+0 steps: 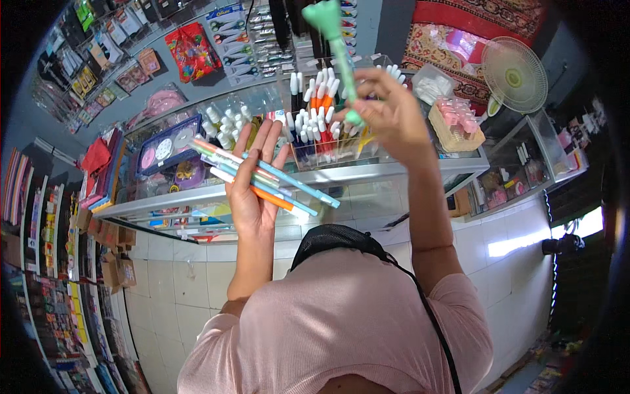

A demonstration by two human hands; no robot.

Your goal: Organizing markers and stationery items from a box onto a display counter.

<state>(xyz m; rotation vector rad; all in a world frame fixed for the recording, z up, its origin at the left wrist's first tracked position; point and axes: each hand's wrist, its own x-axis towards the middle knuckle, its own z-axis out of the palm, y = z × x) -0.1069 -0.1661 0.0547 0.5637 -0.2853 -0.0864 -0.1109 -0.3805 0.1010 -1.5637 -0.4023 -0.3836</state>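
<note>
My left hand (249, 209) is palm up, its thumb pressing a loose bundle of pens and markers across the palm. Among them are an orange marker (271, 198) with a white cap and a light blue pen (295, 181). In my raised right hand (396, 118) is a mint-green novelty pen (343, 64) with a wide topper, pinched near its lower end and slightly blurred. Behind and below this pen stands a clear divided organizer (325, 161) full of white-capped markers (322, 93). More white-capped bottles or markers (229, 123) stand beyond my left fingertips.
The organizer rests on a glass display case (197, 194). A blue basket (170, 145) lies left; a cream basket (457, 130) with pink items sits right, near a fan (514, 74). Scissors (236, 49) hang on the wall. Stocked shelves (64, 295) line the left side.
</note>
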